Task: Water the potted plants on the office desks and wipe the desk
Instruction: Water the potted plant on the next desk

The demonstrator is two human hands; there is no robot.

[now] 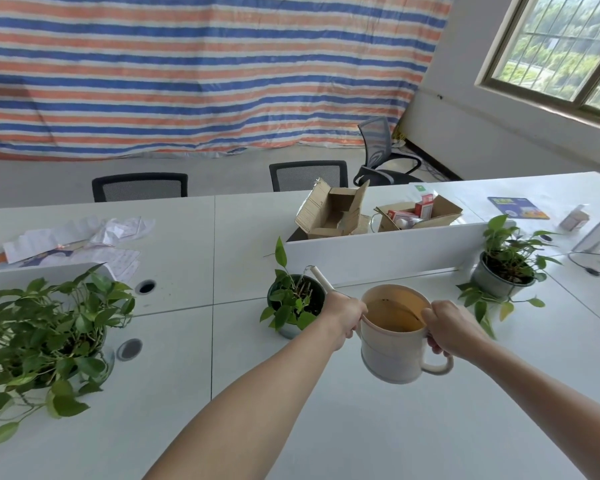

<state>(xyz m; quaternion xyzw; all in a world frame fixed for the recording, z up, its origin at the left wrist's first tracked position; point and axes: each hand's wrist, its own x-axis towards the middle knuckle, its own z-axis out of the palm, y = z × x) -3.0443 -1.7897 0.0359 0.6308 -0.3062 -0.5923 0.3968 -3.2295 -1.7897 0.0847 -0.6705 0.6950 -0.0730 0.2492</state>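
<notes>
Watering can (394,344) tilted, held above the desk (361,427) between your outstretched arms. Your right hand (452,329) grips its handle (440,368); your left hand (343,315) curls round the base of its spout (322,278). The tip sits over the middle potted plant (293,303), just beyond your left hand.

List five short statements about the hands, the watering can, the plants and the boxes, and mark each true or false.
1. The right hand grips the handle of the watering can. True.
2. The spout reaches over the middle plant. True.
3. The left hand lies flat on the table. False: it holds the can at the base of the spout.
4. Only two plants are in view. False: three stand on the desk, with a left plant and a right plant too.
5. The cardboard boxes are taped shut. False: their flaps stand open.
</notes>
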